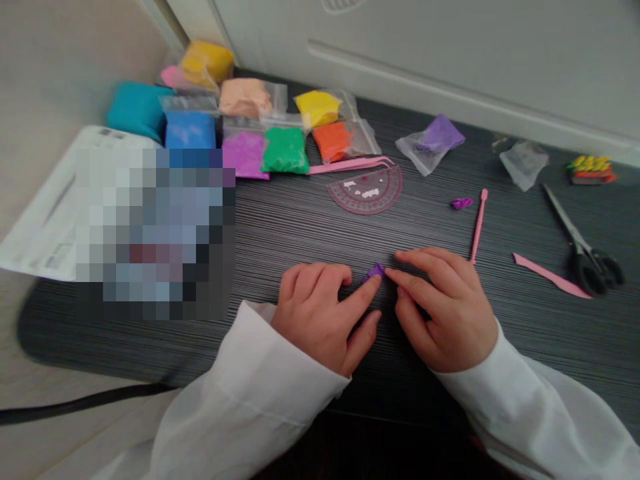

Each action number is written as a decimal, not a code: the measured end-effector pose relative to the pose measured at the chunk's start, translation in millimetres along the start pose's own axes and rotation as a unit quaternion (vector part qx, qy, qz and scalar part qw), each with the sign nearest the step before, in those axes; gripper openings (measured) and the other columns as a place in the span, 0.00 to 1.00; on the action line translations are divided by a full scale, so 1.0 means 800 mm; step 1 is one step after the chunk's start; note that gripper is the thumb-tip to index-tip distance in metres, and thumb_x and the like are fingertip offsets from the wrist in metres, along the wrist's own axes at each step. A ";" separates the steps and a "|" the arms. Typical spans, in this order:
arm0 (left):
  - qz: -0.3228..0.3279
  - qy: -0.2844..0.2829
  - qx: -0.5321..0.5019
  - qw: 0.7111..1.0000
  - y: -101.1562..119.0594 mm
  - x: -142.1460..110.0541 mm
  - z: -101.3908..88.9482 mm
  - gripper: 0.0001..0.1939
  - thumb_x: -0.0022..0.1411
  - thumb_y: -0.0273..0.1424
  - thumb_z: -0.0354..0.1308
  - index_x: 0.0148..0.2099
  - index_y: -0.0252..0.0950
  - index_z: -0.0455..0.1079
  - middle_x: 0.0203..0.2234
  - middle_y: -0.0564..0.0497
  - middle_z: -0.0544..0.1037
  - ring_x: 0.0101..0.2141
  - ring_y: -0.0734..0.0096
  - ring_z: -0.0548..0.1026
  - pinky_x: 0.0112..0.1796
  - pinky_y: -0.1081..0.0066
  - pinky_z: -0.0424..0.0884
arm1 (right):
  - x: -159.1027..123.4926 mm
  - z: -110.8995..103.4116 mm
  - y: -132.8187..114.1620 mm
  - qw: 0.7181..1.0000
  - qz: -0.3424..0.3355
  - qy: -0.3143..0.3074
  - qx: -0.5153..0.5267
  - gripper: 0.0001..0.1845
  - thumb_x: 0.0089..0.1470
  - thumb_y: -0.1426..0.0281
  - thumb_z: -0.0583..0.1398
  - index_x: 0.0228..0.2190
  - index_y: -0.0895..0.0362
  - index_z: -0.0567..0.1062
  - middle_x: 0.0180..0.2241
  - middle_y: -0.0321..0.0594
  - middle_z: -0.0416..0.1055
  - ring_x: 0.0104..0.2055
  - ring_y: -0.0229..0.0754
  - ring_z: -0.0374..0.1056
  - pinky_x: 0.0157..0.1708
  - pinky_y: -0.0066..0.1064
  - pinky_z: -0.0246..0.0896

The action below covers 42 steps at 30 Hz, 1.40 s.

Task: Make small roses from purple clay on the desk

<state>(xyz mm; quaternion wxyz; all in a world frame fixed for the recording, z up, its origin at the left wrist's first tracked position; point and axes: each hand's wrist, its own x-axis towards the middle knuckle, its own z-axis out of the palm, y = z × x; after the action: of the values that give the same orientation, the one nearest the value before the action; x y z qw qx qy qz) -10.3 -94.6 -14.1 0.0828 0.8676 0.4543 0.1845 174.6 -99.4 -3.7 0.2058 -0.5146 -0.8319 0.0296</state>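
Note:
A small piece of purple clay [376, 270] lies on the dark ridged table between my hands. My left hand [323, 307] is palm down, its index fingertip resting on the clay and the thumb held apart. From the other side, my right hand [445, 307] brings its stretched index fingertip against the clay's right edge; its thumb is apart too. Part of the clay is hidden behind the left index finger. Beyond the right hand lie a small magenta clay piece [461, 203] and a pink modelling tool [479, 223].
A clear protractor [365, 192] and pink tweezers [350, 165] lie ahead. Behind them are several clay bags, including a green one [285, 150] and a purple one [440, 133]. Scissors [583, 247] and a pink clay knife [550, 275] lie right. Something at left is pixelated.

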 end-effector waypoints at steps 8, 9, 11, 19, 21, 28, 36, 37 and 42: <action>0.006 0.023 -0.027 0.999 -0.005 -0.005 -0.002 0.18 0.57 0.35 0.54 0.50 0.41 0.70 0.34 0.46 0.70 0.36 0.60 0.68 0.39 0.56 0.63 | 0.001 0.000 -0.001 1.000 0.002 -0.011 0.006 0.15 0.49 0.75 0.57 0.40 0.61 0.75 0.45 0.47 0.71 0.48 0.52 0.63 0.44 0.50 0.61; 0.006 0.031 -0.031 0.999 -0.005 -0.006 -0.002 0.17 0.56 0.34 0.55 0.49 0.41 0.71 0.33 0.46 0.70 0.36 0.60 0.68 0.38 0.56 0.63 | 0.001 0.000 -0.001 1.000 0.003 -0.012 0.007 0.15 0.49 0.75 0.57 0.39 0.61 0.76 0.45 0.47 0.71 0.48 0.52 0.63 0.45 0.50 0.61; 0.005 0.041 -0.033 0.999 -0.006 -0.007 -0.002 0.16 0.56 0.33 0.56 0.47 0.41 0.72 0.32 0.47 0.70 0.35 0.61 0.69 0.38 0.56 0.63 | 0.001 0.000 0.000 1.000 0.005 -0.013 0.009 0.14 0.49 0.75 0.57 0.39 0.61 0.76 0.45 0.47 0.71 0.48 0.52 0.63 0.45 0.49 0.60; 0.008 0.034 -0.021 0.999 -0.005 -0.006 0.001 0.16 0.56 0.35 0.56 0.47 0.41 0.72 0.33 0.47 0.71 0.35 0.61 0.69 0.38 0.57 0.63 | -0.001 0.000 -0.005 1.000 0.004 -0.018 0.021 0.15 0.49 0.74 0.57 0.40 0.61 0.75 0.45 0.47 0.70 0.48 0.51 0.62 0.45 0.49 0.60; 0.008 0.031 -0.023 0.999 -0.005 -0.006 0.000 0.16 0.56 0.34 0.55 0.47 0.41 0.72 0.33 0.46 0.71 0.35 0.61 0.69 0.38 0.57 0.63 | 0.000 -0.001 -0.005 1.000 0.005 -0.018 0.024 0.15 0.49 0.74 0.57 0.40 0.61 0.75 0.45 0.47 0.70 0.48 0.51 0.62 0.45 0.49 0.61; 0.007 0.035 -0.030 0.999 -0.006 -0.005 -0.001 0.15 0.55 0.34 0.56 0.46 0.40 0.72 0.32 0.47 0.71 0.35 0.60 0.69 0.37 0.57 0.63 | 0.002 -0.004 -0.003 0.999 0.026 0.002 0.040 0.13 0.48 0.75 0.57 0.38 0.62 0.76 0.42 0.48 0.71 0.46 0.52 0.64 0.45 0.49 0.60; 0.008 0.032 -0.037 0.999 -0.005 -0.005 0.000 0.16 0.56 0.34 0.56 0.47 0.40 0.72 0.33 0.46 0.71 0.35 0.60 0.69 0.38 0.57 0.63 | 0.000 0.001 -0.003 0.999 0.024 -0.011 0.028 0.15 0.49 0.73 0.57 0.40 0.61 0.75 0.43 0.48 0.71 0.47 0.52 0.63 0.44 0.50 0.60; 0.008 0.031 -0.038 0.999 -0.005 -0.005 0.000 0.16 0.55 0.34 0.56 0.47 0.40 0.72 0.33 0.46 0.71 0.35 0.60 0.69 0.38 0.57 0.63 | 0.000 0.001 -0.004 0.999 0.023 -0.011 0.028 0.15 0.49 0.73 0.57 0.40 0.61 0.75 0.43 0.48 0.71 0.47 0.52 0.63 0.44 0.50 0.60; 0.007 0.029 -0.037 0.999 -0.005 -0.005 -0.001 0.16 0.56 0.34 0.56 0.47 0.39 0.72 0.33 0.46 0.71 0.36 0.60 0.69 0.38 0.57 0.63 | 0.001 -0.001 -0.007 0.999 0.019 -0.016 0.035 0.15 0.49 0.74 0.58 0.40 0.62 0.76 0.43 0.48 0.71 0.47 0.52 0.63 0.45 0.49 0.60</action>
<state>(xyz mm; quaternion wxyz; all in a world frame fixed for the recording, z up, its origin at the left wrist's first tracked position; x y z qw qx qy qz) -15.8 -95.2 -16.0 0.1004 0.8614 0.4433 0.2267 169.9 -101.8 -1.4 0.2099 -0.5220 -0.8237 0.0702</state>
